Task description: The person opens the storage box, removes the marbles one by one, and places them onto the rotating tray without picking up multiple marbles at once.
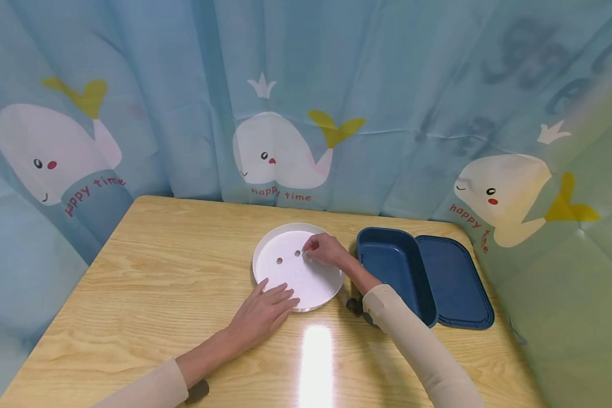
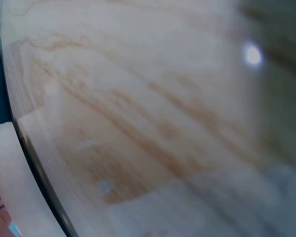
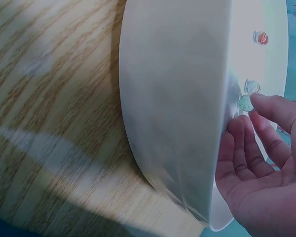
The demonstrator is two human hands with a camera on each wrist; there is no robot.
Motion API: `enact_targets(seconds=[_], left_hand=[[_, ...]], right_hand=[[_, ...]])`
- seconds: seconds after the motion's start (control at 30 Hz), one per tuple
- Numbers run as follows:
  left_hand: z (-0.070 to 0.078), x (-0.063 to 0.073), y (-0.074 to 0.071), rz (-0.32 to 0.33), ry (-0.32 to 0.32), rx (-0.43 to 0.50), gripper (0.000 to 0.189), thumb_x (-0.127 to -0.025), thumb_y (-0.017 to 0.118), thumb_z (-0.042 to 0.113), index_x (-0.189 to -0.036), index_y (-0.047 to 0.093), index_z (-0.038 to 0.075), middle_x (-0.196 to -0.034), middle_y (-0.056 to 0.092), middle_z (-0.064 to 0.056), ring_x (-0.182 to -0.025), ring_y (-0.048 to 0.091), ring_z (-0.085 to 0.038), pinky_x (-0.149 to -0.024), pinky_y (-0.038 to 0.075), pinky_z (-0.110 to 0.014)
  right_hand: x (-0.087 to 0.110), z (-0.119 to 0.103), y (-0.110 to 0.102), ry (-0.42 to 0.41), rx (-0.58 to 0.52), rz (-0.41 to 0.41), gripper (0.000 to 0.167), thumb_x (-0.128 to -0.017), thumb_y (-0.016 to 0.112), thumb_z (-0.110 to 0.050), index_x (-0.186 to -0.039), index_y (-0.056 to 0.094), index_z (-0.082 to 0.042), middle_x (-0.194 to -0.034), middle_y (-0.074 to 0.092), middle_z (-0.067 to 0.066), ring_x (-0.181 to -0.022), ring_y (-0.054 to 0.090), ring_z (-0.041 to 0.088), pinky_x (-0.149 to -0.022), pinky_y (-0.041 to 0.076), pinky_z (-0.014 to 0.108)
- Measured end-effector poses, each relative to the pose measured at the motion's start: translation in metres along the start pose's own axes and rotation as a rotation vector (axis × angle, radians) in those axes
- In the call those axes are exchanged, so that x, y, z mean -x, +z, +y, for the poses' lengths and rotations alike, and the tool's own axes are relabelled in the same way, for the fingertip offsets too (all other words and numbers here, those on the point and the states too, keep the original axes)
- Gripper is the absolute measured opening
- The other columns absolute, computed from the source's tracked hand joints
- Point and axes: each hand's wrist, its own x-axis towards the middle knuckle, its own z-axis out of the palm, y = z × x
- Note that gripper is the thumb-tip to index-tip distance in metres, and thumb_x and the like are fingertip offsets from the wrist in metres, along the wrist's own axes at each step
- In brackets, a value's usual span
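Note:
A round white tray [image 1: 306,289] with a raised rim lies on the wooden table, holding a few small glass marbles. At the tray's upper middle, my right hand [image 1: 326,249] pinches a greenish marble [image 3: 245,102] between thumb and fingertips. Right beside that one is a clear marble [image 3: 252,87]; a marble with an orange-red core [image 3: 261,38] lies farther off, to the left in the head view. My left hand [image 1: 265,310] rests on the tray's near-left rim with its fingers extended. Only a few of its fingers show at the lower left of the left wrist view.
To the right of the tray stands a deep dark blue box [image 1: 395,258], partly behind my right forearm. Its flat blue lid [image 1: 454,283] lies against its right side. A blue curtain [image 1: 183,102] with printed whales hangs along the back of the table [image 1: 183,255].

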Motion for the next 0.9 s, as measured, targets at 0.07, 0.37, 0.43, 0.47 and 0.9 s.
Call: enact_targets(seconds=[0.07,0.37,0.43,0.47,0.9], left_hand=[[0.000,0.000,0.000,0.005,-0.001,0.006,0.026,-0.095,0.062,0.019,-0.119,0.072,0.016,-0.124,0.069,-0.006,-0.125,0.058,-0.026,-0.107,0.036,-0.060],[0.001,0.001,0.000,-0.007,-0.010,0.016,0.026,-0.096,0.063,0.020,-0.120,0.072,0.016,-0.125,0.068,-0.006,-0.125,0.057,-0.027,-0.107,0.035,-0.060],[0.001,0.001,0.000,-0.010,-0.014,0.016,0.026,-0.096,0.063,0.019,-0.120,0.072,0.016,-0.125,0.068,-0.006,-0.126,0.057,-0.027,-0.107,0.035,-0.060],[0.001,0.001,0.000,-0.010,-0.015,0.017,0.026,-0.096,0.063,0.019,-0.120,0.072,0.016,-0.125,0.068,-0.006,-0.126,0.057,-0.026,-0.108,0.035,-0.060],[-0.001,0.000,0.002,0.010,-0.002,0.025,0.026,-0.095,0.063,0.019,-0.120,0.072,0.016,-0.125,0.068,-0.006,-0.126,0.056,-0.027,-0.108,0.034,-0.060]], right_hand=[[0.000,0.000,0.000,-0.005,-0.002,0.002,0.008,-0.087,0.073,-0.005,-0.096,0.073,-0.004,-0.079,0.064,0.001,-0.073,0.055,0.013,-0.064,0.045,0.022],[0.007,-0.008,-0.015,-0.023,-0.063,0.013,0.013,-0.090,0.071,-0.007,-0.102,0.073,-0.002,-0.085,0.064,0.003,-0.079,0.055,0.016,-0.068,0.046,0.023],[0.008,-0.009,-0.021,-0.039,-0.093,0.016,0.015,-0.091,0.070,-0.008,-0.104,0.073,-0.001,-0.087,0.064,0.004,-0.083,0.056,0.017,-0.070,0.046,0.025],[0.008,-0.008,-0.024,-0.038,-0.114,0.017,0.017,-0.092,0.070,-0.009,-0.106,0.073,-0.001,-0.089,0.065,0.004,-0.085,0.057,0.018,-0.070,0.047,0.026],[0.034,-0.001,-0.064,-0.033,-0.253,0.053,0.030,-0.097,0.066,-0.014,-0.122,0.066,0.003,-0.103,0.066,0.011,-0.100,0.062,0.027,-0.090,0.053,0.046]])
